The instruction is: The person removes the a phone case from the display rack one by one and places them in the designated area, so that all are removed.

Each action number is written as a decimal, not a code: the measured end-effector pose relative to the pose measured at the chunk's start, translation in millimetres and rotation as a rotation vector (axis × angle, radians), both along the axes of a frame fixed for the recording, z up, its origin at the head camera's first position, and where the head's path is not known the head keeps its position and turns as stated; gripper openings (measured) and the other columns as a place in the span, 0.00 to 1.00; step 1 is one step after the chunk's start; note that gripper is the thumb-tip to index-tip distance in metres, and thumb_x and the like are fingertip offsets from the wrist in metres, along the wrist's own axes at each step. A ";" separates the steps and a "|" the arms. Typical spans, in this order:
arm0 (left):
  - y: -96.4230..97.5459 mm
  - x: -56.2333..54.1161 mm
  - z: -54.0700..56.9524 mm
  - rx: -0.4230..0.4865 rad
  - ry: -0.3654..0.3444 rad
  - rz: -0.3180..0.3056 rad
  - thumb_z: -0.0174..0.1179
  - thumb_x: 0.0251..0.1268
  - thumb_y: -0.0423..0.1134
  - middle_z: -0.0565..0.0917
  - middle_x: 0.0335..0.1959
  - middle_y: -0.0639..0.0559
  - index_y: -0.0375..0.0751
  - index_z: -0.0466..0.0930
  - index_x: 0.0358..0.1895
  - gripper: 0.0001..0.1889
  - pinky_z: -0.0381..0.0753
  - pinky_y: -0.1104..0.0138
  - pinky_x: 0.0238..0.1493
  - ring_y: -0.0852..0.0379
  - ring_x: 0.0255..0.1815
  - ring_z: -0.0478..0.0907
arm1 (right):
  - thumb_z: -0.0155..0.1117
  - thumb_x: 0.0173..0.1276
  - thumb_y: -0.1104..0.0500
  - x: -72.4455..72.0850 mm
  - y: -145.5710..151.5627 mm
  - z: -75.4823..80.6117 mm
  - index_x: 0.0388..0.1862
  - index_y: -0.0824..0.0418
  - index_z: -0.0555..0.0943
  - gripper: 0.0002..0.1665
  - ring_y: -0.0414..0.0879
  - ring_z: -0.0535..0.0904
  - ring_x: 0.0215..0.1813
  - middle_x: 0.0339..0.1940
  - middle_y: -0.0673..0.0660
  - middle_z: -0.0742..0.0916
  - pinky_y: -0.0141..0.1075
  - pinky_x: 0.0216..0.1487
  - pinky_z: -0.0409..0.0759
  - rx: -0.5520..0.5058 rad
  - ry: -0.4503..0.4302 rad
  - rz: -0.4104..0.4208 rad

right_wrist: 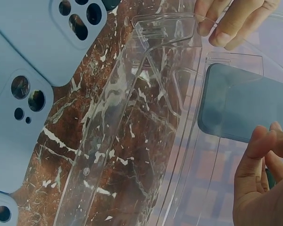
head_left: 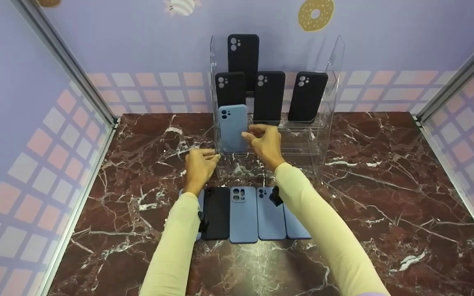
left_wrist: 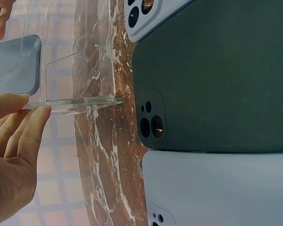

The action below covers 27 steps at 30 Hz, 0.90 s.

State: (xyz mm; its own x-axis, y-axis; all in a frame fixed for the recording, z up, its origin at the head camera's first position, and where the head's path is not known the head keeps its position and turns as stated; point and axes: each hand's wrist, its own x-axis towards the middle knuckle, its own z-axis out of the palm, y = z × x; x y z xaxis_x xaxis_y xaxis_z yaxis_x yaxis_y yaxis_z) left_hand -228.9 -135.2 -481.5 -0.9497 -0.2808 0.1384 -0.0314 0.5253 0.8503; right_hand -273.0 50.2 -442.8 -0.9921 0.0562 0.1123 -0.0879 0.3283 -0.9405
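Observation:
A light blue phone case [head_left: 233, 131] stands upright, leaning back slightly, on a lower tier at the left of a clear stepped display rack [head_left: 319, 139]. My right hand [head_left: 266, 142] pinches the right edge of this case between thumb and fingers. With thumb and fingertips, my left hand [head_left: 200, 166] holds the rack's left side panel near its front, as the left wrist view shows. Behind the blue case stands a black phone case [head_left: 231, 88], partly hidden by it. Further black cases stand at the middle [head_left: 269, 96], the right [head_left: 307, 96] and the top tier [head_left: 243, 57].
In front of the rack, several phone cases lie in a row on the dark red marbled table [head_left: 385, 197]: a black case [head_left: 217, 213], a blue case with a large camera frame [head_left: 243, 218] and other blue ones, partly under my forearms. Patterned walls [head_left: 35, 102] enclose the table.

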 end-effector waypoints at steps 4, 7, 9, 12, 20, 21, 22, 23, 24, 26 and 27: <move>0.4 -0.6 -0.2 0.001 -0.001 0.001 0.72 0.59 0.33 0.90 0.39 0.41 0.35 0.91 0.44 0.10 0.88 0.59 0.45 0.50 0.40 0.90 | 0.77 0.63 0.60 -1.0 -1.4 0.2 0.49 0.65 0.88 0.16 0.47 0.86 0.30 0.36 0.57 0.90 0.33 0.32 0.84 -0.027 -0.001 -0.003; 0.5 -0.7 0.5 0.005 -0.010 -0.001 0.72 0.59 0.33 0.90 0.39 0.42 0.35 0.90 0.44 0.10 0.88 0.59 0.45 0.50 0.41 0.90 | 0.77 0.63 0.60 -1.3 -1.6 0.3 0.45 0.65 0.88 0.14 0.52 0.87 0.32 0.36 0.57 0.90 0.33 0.31 0.83 -0.039 0.004 0.003; 0.4 -0.7 0.9 0.004 -0.014 -0.002 0.72 0.60 0.33 0.90 0.39 0.42 0.35 0.90 0.44 0.10 0.88 0.59 0.46 0.50 0.41 0.90 | 0.77 0.63 0.60 -1.6 -1.8 0.0 0.43 0.64 0.89 0.12 0.54 0.87 0.33 0.35 0.57 0.90 0.33 0.32 0.83 -0.036 0.013 0.003; 0.0 -0.6 0.9 -0.001 -0.015 0.000 0.72 0.59 0.33 0.90 0.39 0.42 0.35 0.90 0.44 0.10 0.87 0.59 0.46 0.50 0.41 0.90 | 0.77 0.63 0.60 -1.5 -2.8 -0.8 0.40 0.63 0.89 0.09 0.51 0.86 0.34 0.35 0.56 0.90 0.33 0.33 0.82 -0.015 0.032 0.005; 0.2 -0.6 1.1 -0.011 -0.022 0.004 0.72 0.59 0.33 0.90 0.39 0.42 0.34 0.90 0.45 0.11 0.87 0.59 0.48 0.50 0.41 0.90 | 0.76 0.64 0.60 -2.7 -5.5 -3.1 0.36 0.65 0.88 0.08 0.42 0.82 0.31 0.32 0.56 0.89 0.31 0.34 0.80 0.052 0.116 0.020; 0.3 -0.6 1.3 -0.012 -0.023 0.002 0.72 0.60 0.33 0.90 0.39 0.42 0.34 0.90 0.45 0.11 0.87 0.59 0.48 0.50 0.41 0.90 | 0.75 0.65 0.60 -2.9 -5.5 -3.6 0.36 0.65 0.88 0.08 0.42 0.82 0.31 0.32 0.56 0.89 0.31 0.34 0.79 0.050 0.123 0.025; 0.2 -0.5 1.3 -0.013 -0.024 0.002 0.72 0.60 0.33 0.90 0.39 0.42 0.34 0.90 0.45 0.11 0.87 0.59 0.48 0.50 0.41 0.90 | 0.75 0.65 0.60 -3.3 -5.5 -4.5 0.36 0.65 0.87 0.08 0.42 0.81 0.31 0.31 0.56 0.89 0.30 0.33 0.79 0.051 0.132 0.029; 0.2 -0.3 1.3 -0.015 -0.026 0.001 0.72 0.60 0.33 0.90 0.39 0.42 0.34 0.90 0.45 0.11 0.87 0.59 0.48 0.50 0.41 0.90 | 0.75 0.65 0.60 -3.7 -5.3 -5.5 0.36 0.66 0.87 0.08 0.42 0.80 0.30 0.31 0.56 0.89 0.30 0.33 0.78 0.051 0.140 0.031; 0.0 -0.1 1.4 -0.014 -0.028 -0.001 0.72 0.60 0.34 0.90 0.39 0.42 0.34 0.90 0.45 0.11 0.87 0.59 0.48 0.50 0.41 0.89 | 0.75 0.65 0.61 -4.1 -4.8 -6.5 0.36 0.66 0.87 0.08 0.42 0.80 0.30 0.31 0.56 0.89 0.30 0.33 0.77 0.050 0.150 0.031; -0.1 0.2 1.8 -0.012 -0.034 -0.003 0.72 0.60 0.34 0.90 0.40 0.42 0.35 0.90 0.46 0.12 0.87 0.58 0.48 0.50 0.42 0.89 | 0.74 0.65 0.61 -5.0 -3.7 -8.7 0.36 0.66 0.87 0.08 0.42 0.80 0.30 0.31 0.56 0.88 0.30 0.33 0.77 0.039 0.172 0.027; -0.2 0.4 2.0 -0.011 -0.037 -0.003 0.72 0.61 0.35 0.90 0.40 0.42 0.35 0.90 0.46 0.11 0.87 0.58 0.48 0.50 0.42 0.89 | 0.74 0.65 0.62 -5.3 -3.1 -9.5 0.36 0.66 0.87 0.07 0.41 0.79 0.31 0.31 0.56 0.88 0.30 0.34 0.77 0.029 0.183 0.025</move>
